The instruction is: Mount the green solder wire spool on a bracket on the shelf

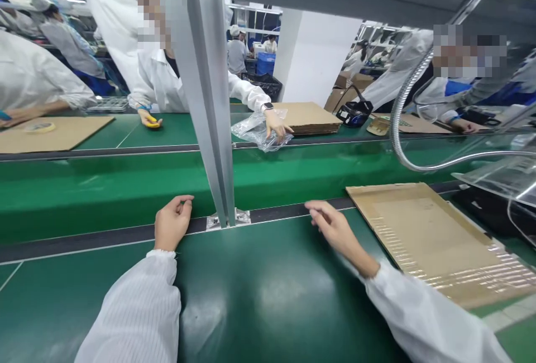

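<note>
My left hand [171,223] hovers over the near table's back edge, left of the metal post [213,100]. Its fingers are loosely bent, with nothing visible in them. On the other side of the post, my right hand [335,232] is above the green tabletop [268,296], fingers extended and thumb apart, holding nothing. Closest to the right hand is a flat brown cardboard sheet [427,229] with strips of clear tape along its near side. Both of my forearms are in white sleeves.
A green conveyor belt [293,165] runs behind the table. Across it, a co-worker's hand [276,124] touches a clear plastic bag [255,128] beside stacked cardboard [312,117]; their other hand holds a yellow object [154,123]. A flexible metal hose [396,123] hangs at right.
</note>
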{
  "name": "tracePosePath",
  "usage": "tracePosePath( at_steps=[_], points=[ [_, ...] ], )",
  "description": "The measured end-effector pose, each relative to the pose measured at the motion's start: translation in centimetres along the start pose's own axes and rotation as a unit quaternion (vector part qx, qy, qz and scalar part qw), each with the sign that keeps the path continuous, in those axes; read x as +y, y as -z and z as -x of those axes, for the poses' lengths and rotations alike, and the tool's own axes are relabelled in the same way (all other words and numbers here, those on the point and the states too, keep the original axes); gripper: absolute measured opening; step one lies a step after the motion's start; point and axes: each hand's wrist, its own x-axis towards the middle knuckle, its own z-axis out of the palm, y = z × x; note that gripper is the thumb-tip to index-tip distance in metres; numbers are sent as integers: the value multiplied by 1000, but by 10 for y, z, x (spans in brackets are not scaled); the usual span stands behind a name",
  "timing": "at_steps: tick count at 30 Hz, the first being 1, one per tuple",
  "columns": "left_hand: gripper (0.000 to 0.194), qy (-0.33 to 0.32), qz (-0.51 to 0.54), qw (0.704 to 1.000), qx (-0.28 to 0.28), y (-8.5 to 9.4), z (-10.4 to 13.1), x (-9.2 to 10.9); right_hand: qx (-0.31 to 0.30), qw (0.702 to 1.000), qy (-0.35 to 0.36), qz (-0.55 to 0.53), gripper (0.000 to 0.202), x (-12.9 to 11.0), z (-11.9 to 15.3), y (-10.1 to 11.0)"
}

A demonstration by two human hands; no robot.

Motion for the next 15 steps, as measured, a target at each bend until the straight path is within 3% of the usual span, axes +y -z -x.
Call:
tracePosePath(
  at_steps=[4, 7, 9, 15],
  points=[
    [28, -3, 23, 1000, 5, 0, 0, 0, 65, 997, -27, -13, 39, 15, 32, -11],
    [27, 5, 45, 999, 20, -1, 0, 0, 164, 980, -78, -78, 46, 17, 26, -10],
    [29, 21, 58, 998, 30, -1, -1, 0, 198, 974, -85, -73, 46, 18, 20, -9],
    [51, 29, 28, 999, 14, 1, 0, 0, 141, 982, -71, 101, 47, 21, 16, -17]
  ],
)
